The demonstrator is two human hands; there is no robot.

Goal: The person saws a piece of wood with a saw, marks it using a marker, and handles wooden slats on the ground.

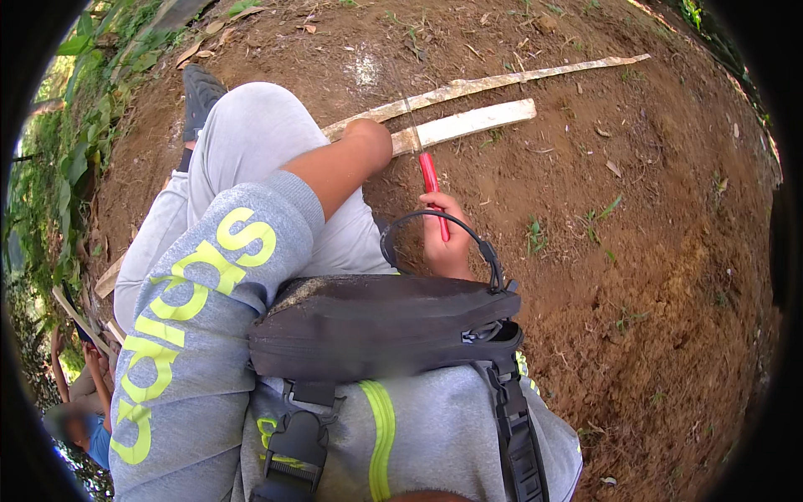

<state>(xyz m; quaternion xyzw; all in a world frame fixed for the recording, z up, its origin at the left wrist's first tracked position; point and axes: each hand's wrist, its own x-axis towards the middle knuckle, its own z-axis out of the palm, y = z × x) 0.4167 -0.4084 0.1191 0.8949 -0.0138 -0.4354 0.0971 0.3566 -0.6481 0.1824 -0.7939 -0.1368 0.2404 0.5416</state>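
Observation:
My right hand (449,238) is wrapped round the red handle of a tool (429,171) that looks like a hand saw. Its thin dark blade, seen edge-on, lies across a short flat piece of wood (477,123), pale on its right part and browner on the left. The blade's far end reaches a long, narrow wooden strip (502,79) lying just beyond. My left hand (372,144) is down at the left part of the short piece, left of the blade. Its fingers are hidden, so its grip cannot be made out.
Brown soil (652,226) with leaves and small weeds surrounds the wood. My bent leg (259,134) is at the left, and a black bag (376,322) hangs at my front. At the lower left a person (98,435) sits near more wood strips (79,316). Green plants (71,180) edge the left side.

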